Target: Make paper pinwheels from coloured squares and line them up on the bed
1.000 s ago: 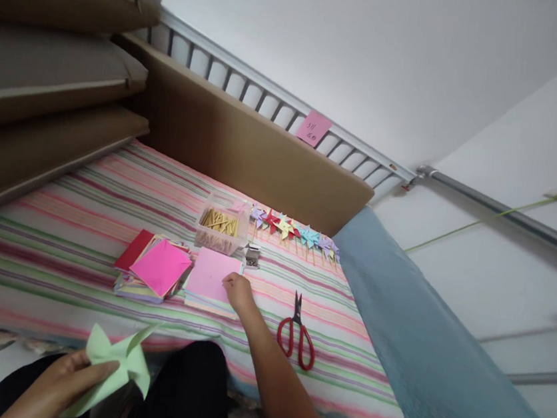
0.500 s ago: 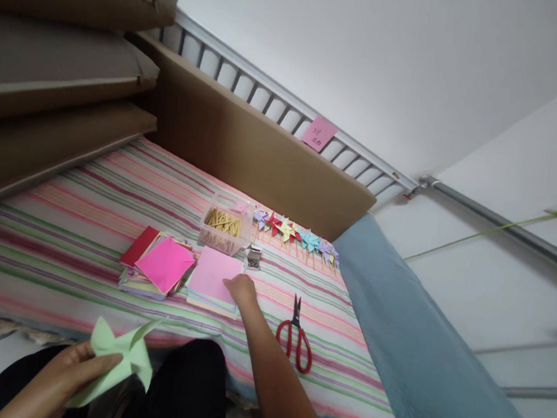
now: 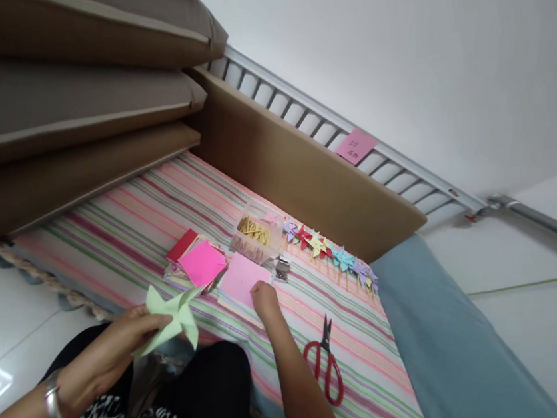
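My left hand (image 3: 115,345) is closed on a light green folded paper pinwheel (image 3: 171,317), held above my lap near the bed's edge. My right hand (image 3: 264,299) reaches onto the striped bed cover (image 3: 147,214) and rests with curled fingers on the lower right corner of a light pink paper sheet (image 3: 243,277) that tops a small stack. Whether it pinches the sheet I cannot make out. To the left of that stack lies a messier pile of coloured paper (image 3: 196,263) with a bright pink sheet on top.
A clear plastic box of wooden sticks (image 3: 254,233) stands behind the paper. A row of finished small pinwheels (image 3: 331,253) lies to its right. Red-handled scissors (image 3: 325,362) lie right of my arm. A small clip (image 3: 282,268), a brown headboard (image 3: 307,179), stacked cushions (image 3: 72,78) and a blue blanket (image 3: 466,365) surround the area.
The view has swung left and down. My left hand has lifted the green pinwheel higher and closer to the bed. My right hand stays on the pink sheet's corner.
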Demonstrator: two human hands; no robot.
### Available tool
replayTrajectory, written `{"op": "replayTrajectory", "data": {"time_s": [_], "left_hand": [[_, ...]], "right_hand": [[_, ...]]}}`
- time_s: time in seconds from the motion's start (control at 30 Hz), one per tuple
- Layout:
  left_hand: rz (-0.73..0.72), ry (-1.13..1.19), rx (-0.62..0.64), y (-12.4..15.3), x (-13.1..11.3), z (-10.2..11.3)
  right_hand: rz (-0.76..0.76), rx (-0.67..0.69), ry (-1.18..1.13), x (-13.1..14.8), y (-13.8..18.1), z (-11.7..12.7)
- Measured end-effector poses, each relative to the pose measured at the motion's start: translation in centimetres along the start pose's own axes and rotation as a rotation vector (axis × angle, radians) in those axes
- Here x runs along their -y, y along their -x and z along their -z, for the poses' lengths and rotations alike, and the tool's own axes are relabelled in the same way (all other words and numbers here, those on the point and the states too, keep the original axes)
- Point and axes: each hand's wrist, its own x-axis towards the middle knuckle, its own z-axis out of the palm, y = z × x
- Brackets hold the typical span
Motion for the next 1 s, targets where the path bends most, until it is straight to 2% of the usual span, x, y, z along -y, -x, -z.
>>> {"op": "replayTrajectory", "data": {"time_s": [0.17, 0.33, 0.43, 0.63, 1.0], "left_hand": [[-0.084, 0.024, -0.076, 0.5, -1.6, -2.3], [-0.119, 0.038, -0.058, 1.1, -1.2, -4.7], [-0.155, -0.017, -0.049, 1.6, -0.7, -6.1], [-0.223, -0.088, -0.104, 2.7, 0.4, -8.0], [-0.335, -0.140, -0.036, 4.3, 1.2, -10.2]], "right_hand": [[0.161, -0.098, -0.274, 2.3, 5.9, 2.5], [0.327, -0.190, -0.487, 5.1, 13.5, 4.1], [0.441, -0.235, -0.591, 6.4, 16.4, 4.4], [0.445, -0.175, -0.634, 7.6, 19.1, 4.1], [0.383, -0.199, -0.705, 6.7, 20.5, 4.4]]}}
